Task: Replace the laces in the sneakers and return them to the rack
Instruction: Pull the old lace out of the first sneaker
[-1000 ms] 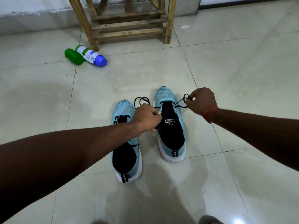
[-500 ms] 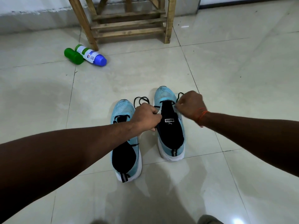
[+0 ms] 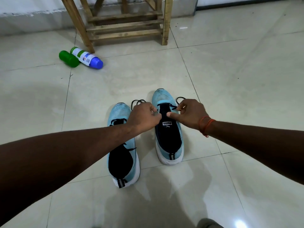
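Head view has my left hand (image 3: 144,117) and right hand (image 3: 189,115) each pinching the black lace (image 3: 137,101) over the right-side sneaker (image 3: 162,98) on the floor tiles (image 3: 213,79), well short of the rack (image 3: 125,28); an uneven tug could drag one end back out of its eyelet.

Both your forearms are bare to the frame edge: left forearm (image 3: 69,153) with fine hair along its upper side, right forearm (image 3: 256,142) much the same. Left hand (image 3: 144,119) and right hand (image 3: 189,114) are bare too. Your right wrist wears an orange-red thread band (image 3: 205,125), a few thin strands, short knotted tail at its lower side. Bottom edge: patch of grey-olive cloth (image 3: 208,224), garment unclear.
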